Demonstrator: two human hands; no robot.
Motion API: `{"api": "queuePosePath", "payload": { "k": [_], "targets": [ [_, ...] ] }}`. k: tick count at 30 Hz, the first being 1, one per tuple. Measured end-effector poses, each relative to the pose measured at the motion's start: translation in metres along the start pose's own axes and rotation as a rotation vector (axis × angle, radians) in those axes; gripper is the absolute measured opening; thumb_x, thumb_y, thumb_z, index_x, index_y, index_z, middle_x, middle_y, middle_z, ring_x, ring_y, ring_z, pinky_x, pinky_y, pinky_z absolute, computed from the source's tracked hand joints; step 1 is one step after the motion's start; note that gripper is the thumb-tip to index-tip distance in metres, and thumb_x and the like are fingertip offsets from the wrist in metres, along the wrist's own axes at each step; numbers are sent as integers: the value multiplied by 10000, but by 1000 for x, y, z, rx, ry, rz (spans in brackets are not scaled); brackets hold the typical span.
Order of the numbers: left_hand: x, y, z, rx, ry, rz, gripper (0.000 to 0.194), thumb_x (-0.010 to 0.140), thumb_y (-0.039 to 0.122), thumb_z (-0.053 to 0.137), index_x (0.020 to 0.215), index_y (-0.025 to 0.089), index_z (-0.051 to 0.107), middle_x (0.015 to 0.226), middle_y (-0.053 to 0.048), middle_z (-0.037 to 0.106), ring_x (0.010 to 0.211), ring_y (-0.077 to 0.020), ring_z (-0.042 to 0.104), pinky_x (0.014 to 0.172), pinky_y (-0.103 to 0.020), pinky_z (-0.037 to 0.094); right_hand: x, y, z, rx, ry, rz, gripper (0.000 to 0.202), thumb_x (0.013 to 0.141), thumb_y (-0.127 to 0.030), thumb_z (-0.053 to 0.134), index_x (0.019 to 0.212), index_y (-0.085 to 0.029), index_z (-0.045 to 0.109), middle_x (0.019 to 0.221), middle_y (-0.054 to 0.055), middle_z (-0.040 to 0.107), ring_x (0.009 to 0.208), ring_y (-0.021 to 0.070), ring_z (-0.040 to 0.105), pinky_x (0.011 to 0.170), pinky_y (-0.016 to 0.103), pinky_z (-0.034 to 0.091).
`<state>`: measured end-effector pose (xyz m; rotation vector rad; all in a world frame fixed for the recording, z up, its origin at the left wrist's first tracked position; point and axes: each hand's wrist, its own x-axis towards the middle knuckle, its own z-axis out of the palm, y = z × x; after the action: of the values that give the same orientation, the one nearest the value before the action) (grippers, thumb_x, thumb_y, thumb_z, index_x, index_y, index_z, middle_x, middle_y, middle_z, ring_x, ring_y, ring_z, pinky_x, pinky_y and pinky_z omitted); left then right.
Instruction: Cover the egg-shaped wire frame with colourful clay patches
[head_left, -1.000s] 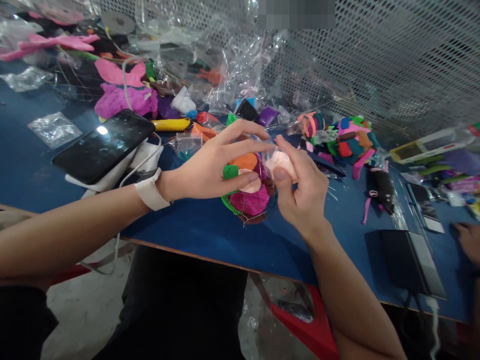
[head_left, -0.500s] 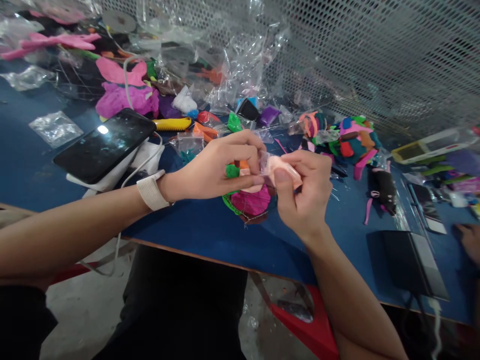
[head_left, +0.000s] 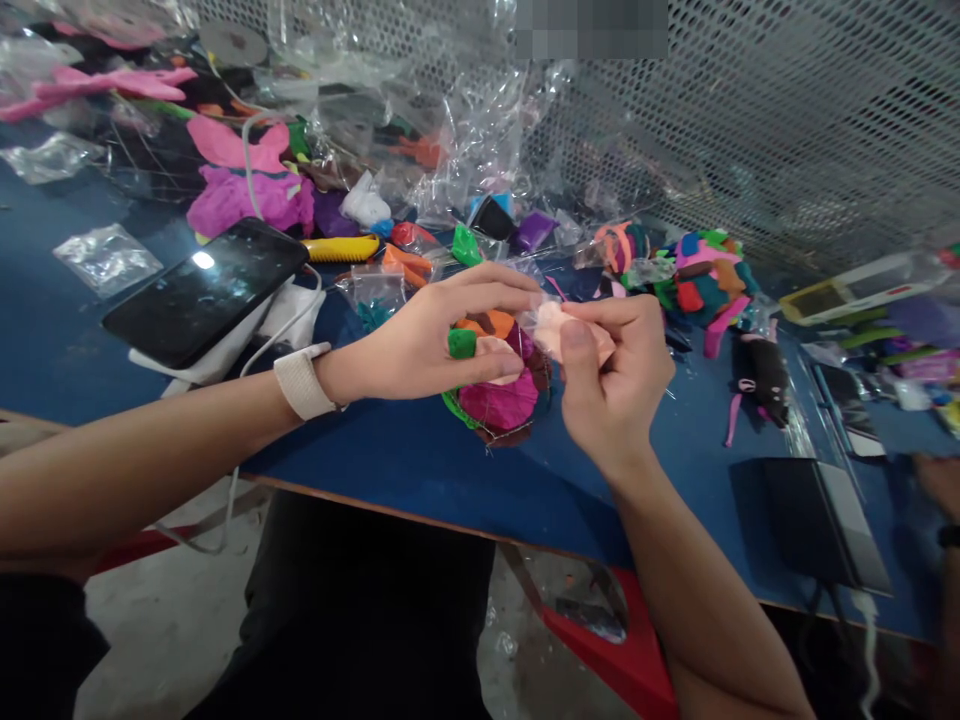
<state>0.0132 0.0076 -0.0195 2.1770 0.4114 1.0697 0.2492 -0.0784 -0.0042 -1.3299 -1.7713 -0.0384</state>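
Our right hand [head_left: 621, 385] had shifted slightly outward, pinching the soft peach clay lump [head_left: 553, 328] just beside our half-open left hand [head_left: 441, 335], whose hold we couldn't tell; clear plastic film [head_left: 532, 316] still partly covered it.

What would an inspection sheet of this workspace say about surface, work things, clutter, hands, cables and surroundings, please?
Surface: blue table, crowded along its far side.
Work things: peach lump in clear plastic; multicoloured piece on the table under the hands.
Clutter: clear plastic bags, yellow handle, black phone.
Hands: right hand pinches the peach lump; left hand is beside it, over the multicoloured piece, its grip unclear.
Cables: one white cable passes the phone and hangs below the table's front edge; another hangs at right.
Surroundings: grey mesh screen behind; another person's arm at right edge.
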Motion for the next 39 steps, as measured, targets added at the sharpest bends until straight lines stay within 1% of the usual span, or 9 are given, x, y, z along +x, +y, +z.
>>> {"api": "queuePosePath", "payload": {
  "k": [5, 9, 12, 15, 22, 29, 34, 37, 39],
  "targets": [
    [-3, 3, 6, -63, -37, -37, 632, 1073, 555, 817, 1646, 323, 684, 1672, -149, 699, 1545, -353, 688, 1255, -550, 657, 2, 0, -3, 23, 14, 11, 419, 1210, -657, 565, 1130, -301, 772, 1041, 99, 791, 1026, 335, 801, 901, 531, 674],
    [-4, -1, 10, -49, -35, 33, 617, 1083, 517, 821, 1641, 299, 674, 1644, -160, 710, 1542, -350, 690, 1262, -543, 650, 6, 5, -2, 106, -15, -5, 456, 1210, -668, 572, 1072, -286, 779, 971, 62, 766, 928, 274, 754, 864, 474, 659],
    [-3, -7, 10, -26, -36, 108, 653, 1065, 536, 848, 1640, 285, 666, 1611, -163, 728, 1539, -362, 691, 1271, -567, 639, 8, 9, 1, 160, 5, -72, 418, 1226, -613, 588, 1073, -272, 774, 913, 20, 729, 835, 214, 719, 797, 403, 632],
    [-2, -10, 10, -20, -19, 150, 628, 1071, 519, 844, 1623, 276, 668, 1578, -156, 743, 1499, -349, 718, 1259, -560, 646, 8, 11, 5, 199, 59, -119, 329, 1226, -552, 632, 1127, -266, 761, 962, 16, 740, 843, 195, 735, 778, 370, 618],
    [-2, -6, 7, -15, 29, 120, 497, 1062, 544, 854, 1452, 253, 753, 1444, -146, 806, 1388, -341, 769, 1177, -568, 683, 2, 11, 11, 249, 115, -121, 234, 1206, -500, 692, 1178, -271, 731, 1019, 28, 730, 866, 205, 751, 763, 363, 638],
    [-5, -5, 12, -19, 29, 131, 480, 1092, 481, 826, 1492, 230, 736, 1350, -143, 830, 1199, -280, 810, 1063, -446, 699, -3, 14, 17, 321, 23, -152, 240, 1259, -469, 566, 1355, -296, 702, 1129, 43, 742, 896, 190, 784, 732, 322, 679],
    [-6, -8, 14, 60, 48, 152, 609, 1065, 503, 858, 1604, 290, 672, 1452, -135, 786, 1315, -334, 782, 1182, -544, 662, -6, 15, 19, 338, -46, -143, 368, 1244, -519, 580, 1562, -336, 613, 1320, 86, 745, 1019, 241, 794, 843, 417, 743],
    [-6, -11, 16, 101, 52, 180, 652, 1059, 541, 853, 1632, 314, 638, 1513, -144, 752, 1428, -373, 740, 1222, -607, 649, -7, 15, 16, 333, -85, -135, 425, 1242, -535, 572, 1622, -345, 578, 1325, 90, 737, 1012, 253, 785, 853, 454, 751],
    [-6, -11, 15, 110, 61, 189, 586, 1080, 550, 823, 1587, 307, 657, 1497, -147, 755, 1426, -365, 744, 1181, -595, 677, -8, 14, 15, 344, -109, -128, 453, 1238, -545, 581, 1640, -339, 563, 1270, 82, 739, 984, 251, 782, 836, 449, 749]
  ]
}}
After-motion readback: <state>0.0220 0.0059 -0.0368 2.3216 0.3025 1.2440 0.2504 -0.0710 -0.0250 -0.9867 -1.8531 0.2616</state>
